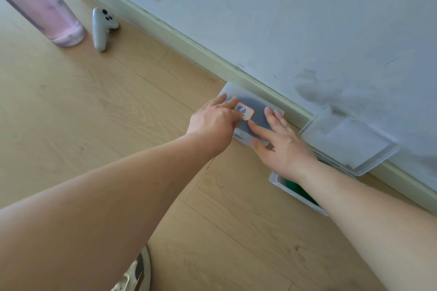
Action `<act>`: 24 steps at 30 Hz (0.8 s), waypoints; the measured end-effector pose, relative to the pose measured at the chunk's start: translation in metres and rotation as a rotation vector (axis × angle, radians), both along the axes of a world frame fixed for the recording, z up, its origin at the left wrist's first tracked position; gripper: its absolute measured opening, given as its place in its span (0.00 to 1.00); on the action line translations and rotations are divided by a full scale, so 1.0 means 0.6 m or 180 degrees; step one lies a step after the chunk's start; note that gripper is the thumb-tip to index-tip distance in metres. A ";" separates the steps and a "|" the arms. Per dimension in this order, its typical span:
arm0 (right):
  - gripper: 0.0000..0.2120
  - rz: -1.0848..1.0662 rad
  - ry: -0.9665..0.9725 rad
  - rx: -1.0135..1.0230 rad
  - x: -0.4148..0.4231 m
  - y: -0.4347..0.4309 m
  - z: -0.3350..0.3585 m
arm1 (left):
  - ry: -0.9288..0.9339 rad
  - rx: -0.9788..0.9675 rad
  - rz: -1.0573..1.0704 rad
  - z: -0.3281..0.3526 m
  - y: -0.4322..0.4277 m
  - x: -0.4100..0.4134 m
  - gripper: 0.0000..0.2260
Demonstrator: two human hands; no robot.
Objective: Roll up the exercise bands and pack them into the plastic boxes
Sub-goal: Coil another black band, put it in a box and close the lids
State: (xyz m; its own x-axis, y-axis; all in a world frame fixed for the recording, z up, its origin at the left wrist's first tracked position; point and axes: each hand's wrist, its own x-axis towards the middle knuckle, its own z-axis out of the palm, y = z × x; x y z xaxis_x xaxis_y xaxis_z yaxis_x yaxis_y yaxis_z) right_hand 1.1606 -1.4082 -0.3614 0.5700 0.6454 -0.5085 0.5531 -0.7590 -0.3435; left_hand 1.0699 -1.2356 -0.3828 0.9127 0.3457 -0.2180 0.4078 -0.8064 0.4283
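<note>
Closed plastic box [259,106] on the floor [118,106], against the baseboard [189,42]. Left hand [216,123] and right hand [281,142] press flat on its lid, fingers straight, gripping nothing. Just right, open box [279,182] holds a green band [298,189].

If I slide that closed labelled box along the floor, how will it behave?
The closed box looks flat and low, so it probably won't tip. Its smooth plastic on the wooden floor likely slides easily. Thin translucent walls suggest it is light.
</note>
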 end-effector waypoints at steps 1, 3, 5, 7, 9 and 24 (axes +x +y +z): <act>0.24 -0.0031 0.0101 0.0010 0.004 0.003 0.004 | 0.0044 0.0016 -0.0008 0.001 0.002 0.008 0.13; 0.25 -0.0240 0.0172 0.0297 0.001 0.001 0.012 | 0.0105 0.0077 -0.0049 0.001 0.002 0.017 0.12; 0.24 -0.0612 0.0030 0.0649 -0.003 -0.009 0.028 | -0.0039 0.0077 -0.0011 0.006 -0.001 0.016 0.12; 0.22 -0.0647 -0.0464 0.0673 0.005 -0.031 0.053 | -0.0210 -0.0009 -0.0055 0.019 -0.016 0.015 0.11; 0.21 -0.0478 -0.0984 0.0495 0.023 -0.063 0.082 | -0.0070 -0.0204 -0.0228 0.046 -0.040 0.027 0.12; 0.33 -0.1015 -0.0567 0.0656 0.115 -0.161 0.116 | 0.0577 -0.0898 -0.0091 0.145 -0.148 0.106 0.22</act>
State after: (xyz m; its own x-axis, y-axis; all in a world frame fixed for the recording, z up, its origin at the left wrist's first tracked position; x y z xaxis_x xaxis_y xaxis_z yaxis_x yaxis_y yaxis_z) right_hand 1.2295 -1.5046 -0.2917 0.8250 0.5003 -0.2627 0.3660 -0.8273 -0.4263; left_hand 1.1336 -1.3245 -0.2956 0.8587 0.2234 -0.4612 0.4766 -0.6786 0.5589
